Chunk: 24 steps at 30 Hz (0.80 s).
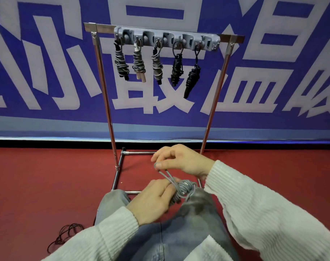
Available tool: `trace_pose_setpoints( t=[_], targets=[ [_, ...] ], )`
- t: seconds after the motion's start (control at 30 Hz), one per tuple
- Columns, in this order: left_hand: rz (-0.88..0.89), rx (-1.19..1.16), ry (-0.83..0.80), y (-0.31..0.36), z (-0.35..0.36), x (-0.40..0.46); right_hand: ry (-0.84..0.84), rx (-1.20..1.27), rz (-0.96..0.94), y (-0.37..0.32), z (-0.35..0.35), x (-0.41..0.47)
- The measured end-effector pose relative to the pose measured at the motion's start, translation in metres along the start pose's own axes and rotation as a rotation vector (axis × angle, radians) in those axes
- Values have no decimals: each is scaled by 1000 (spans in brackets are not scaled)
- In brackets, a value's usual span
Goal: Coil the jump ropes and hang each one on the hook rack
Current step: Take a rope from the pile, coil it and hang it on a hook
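- Head view: left hand (152, 200) is closed around a coiled grey rope (183, 188), held above the knee (196, 204).
- Right hand (181, 161) pinches the rope's loose loop between thumb and forefinger, just above the coil.
- Hook rack (167, 39) sits on a metal stand (104, 87); five coiled ropes (156, 63) hang from its hooks.
- A dark rope (66, 234) lies loose on the red floor (38, 181), lower left.
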<state>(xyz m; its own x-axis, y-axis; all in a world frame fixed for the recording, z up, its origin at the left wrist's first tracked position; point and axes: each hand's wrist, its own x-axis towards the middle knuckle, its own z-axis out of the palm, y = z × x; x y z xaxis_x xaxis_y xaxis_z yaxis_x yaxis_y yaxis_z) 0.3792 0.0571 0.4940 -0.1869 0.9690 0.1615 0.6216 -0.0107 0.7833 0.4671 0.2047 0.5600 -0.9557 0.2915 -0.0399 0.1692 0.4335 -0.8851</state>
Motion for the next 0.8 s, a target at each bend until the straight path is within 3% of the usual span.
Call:
trace_pose_setpoints(
  t=[0.1,0.17,0.27,0.37,0.5,0.6,0.7,0.8],
  targets=[
    [202,-136,112,9,0,-5,62,639,240,2,10,-9],
    [248,-241,245,12,2,-7,68,944,292,9,22,-18],
    [149,-522,435,20,3,-6,95,1278,163,11,43,-32],
    [63,-855,423,35,3,-4,249,1507,56,5,61,-44],
    [-72,-1239,316,43,-3,-2,305,1390,-75,-5,75,-49],
    [-213,-1472,222,50,-7,2,482,1189,-61,-3,79,-45],
    [-347,-1405,174,48,-8,3,707,836,-194,11,74,-39],
    [-383,-1130,220,46,-11,0,853,398,-318,28,68,-38]
  ],
)
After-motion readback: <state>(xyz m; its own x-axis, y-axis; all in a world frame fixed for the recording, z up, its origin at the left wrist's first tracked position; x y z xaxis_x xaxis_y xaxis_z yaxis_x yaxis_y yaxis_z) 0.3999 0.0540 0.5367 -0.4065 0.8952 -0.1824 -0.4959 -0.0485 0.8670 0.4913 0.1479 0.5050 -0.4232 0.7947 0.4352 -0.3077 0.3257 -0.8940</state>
